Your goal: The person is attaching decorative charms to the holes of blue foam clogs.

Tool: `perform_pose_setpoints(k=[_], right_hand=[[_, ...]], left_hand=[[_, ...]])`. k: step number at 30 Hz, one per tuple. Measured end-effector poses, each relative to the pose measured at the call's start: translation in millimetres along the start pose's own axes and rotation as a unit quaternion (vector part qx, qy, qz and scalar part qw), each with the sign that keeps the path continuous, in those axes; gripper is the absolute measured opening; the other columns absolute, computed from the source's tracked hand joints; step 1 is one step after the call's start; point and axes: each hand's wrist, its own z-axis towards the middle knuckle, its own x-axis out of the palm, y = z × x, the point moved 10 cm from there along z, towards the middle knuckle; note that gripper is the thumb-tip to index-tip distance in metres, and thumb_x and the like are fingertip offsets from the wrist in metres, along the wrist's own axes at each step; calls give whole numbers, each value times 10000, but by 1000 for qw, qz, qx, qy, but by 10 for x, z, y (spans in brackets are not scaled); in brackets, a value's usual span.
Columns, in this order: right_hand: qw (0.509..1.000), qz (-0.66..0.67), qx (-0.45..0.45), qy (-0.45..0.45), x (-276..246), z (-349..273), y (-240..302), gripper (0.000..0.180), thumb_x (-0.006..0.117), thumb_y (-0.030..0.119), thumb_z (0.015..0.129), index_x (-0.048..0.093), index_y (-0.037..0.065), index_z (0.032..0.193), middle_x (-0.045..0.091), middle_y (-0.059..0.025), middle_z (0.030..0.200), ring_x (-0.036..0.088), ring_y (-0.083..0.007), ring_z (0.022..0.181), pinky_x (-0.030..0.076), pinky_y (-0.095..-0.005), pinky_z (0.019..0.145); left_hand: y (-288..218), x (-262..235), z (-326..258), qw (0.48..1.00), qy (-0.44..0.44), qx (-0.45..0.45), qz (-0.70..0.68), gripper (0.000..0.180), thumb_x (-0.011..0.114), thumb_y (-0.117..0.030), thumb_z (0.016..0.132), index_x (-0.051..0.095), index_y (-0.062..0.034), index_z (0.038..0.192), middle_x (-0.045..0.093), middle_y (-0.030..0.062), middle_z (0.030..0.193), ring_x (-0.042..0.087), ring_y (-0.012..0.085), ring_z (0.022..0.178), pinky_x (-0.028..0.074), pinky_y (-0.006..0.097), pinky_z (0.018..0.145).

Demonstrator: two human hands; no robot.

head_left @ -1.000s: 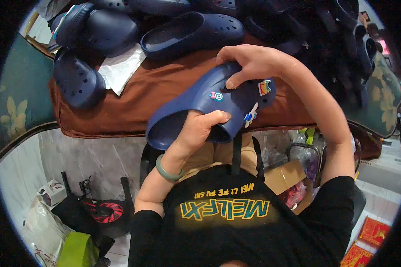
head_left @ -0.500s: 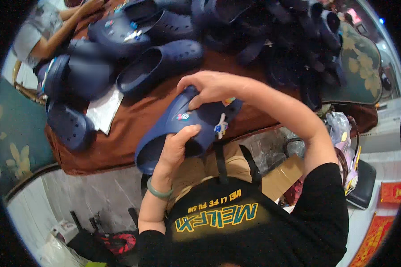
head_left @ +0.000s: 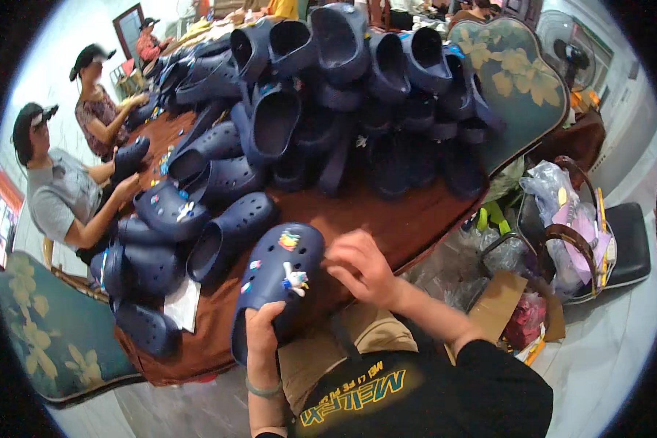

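Note:
My left hand (head_left: 264, 332) grips the heel end of a navy blue clog (head_left: 276, 281), held upright over the brown table edge (head_left: 219, 343). Several small coloured charms (head_left: 293, 279) sit in the holes on its top. My right hand (head_left: 359, 269) is just to the right of the clog's toe, fingers curled and touching its side. Whether it pinches a charm is hidden.
A big heap of navy clogs (head_left: 343, 95) covers the brown table. Two people (head_left: 66, 190) at the left handle clogs too. A loose clog (head_left: 226, 237) lies beside mine. Bags and a cardboard box (head_left: 504, 299) crowd the floor at right, by a black chair (head_left: 628, 241).
My head has tilted up, so more of the table and the other people show. My right hand has come off the clog's top to its right side. The left hand keeps its grip.

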Motion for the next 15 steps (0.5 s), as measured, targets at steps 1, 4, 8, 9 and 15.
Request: perform_pose_setpoints(k=[1, 4, 8, 9, 15], right_hand=[[999, 12, 48, -10, -55, -224, -90, 358, 737, 154, 765, 583, 42, 1068, 577, -130, 1072, 547, -325, 1020, 411, -411, 931], [979, 35, 189, 64, 96, -698, -251, 677, 763, 295, 758, 439, 4, 1277, 503, -189, 1220, 483, -354, 1133, 390, -402, 982], [973, 63, 168, 147, 301, -835, -150, 812, 743, 344, 780, 325, -16, 1377, 431, -191, 1338, 420, -346, 1251, 371, -397, 1043], [973, 63, 168, 144, 233, -809, -222, 812, 743, 344, 780, 325, -16, 1377, 431, -191, 1338, 420, -346, 1251, 371, -397, 1043], [980, -45, 155, -120, -1408, -64, -1089, 150, 537, 117, 908, 556, 37, 1033, 552, -94, 1001, 550, -223, 918, 446, -342, 864]], left_hand=[[-14, -76, -4, 999, -35, 4, -30, 514, 537, -89, 722, 521, 47, 1217, 584, 101, 1155, 562, 196, 1075, 421, 316, 948], [-53, 123, 99, 991, -38, 70, -110, 425, 505, -197, 871, 497, 17, 1238, 583, 114, 1165, 579, 220, 1048, 450, 353, 916], [11, 641, 199, 971, -37, 99, -214, 457, 452, -360, 969, 445, -55, 1310, 537, 106, 1243, 536, 228, 1105, 442, 395, 920], [13, 698, 213, 971, -30, 100, -215, 465, 445, -367, 969, 438, -58, 1318, 531, 104, 1255, 528, 231, 1117, 442, 400, 920], [-133, 496, 145, 990, -64, 121, -26, 448, 588, -149, 875, 454, -20, 1282, 557, 97, 1153, 566, 204, 1011, 465, 359, 876]])
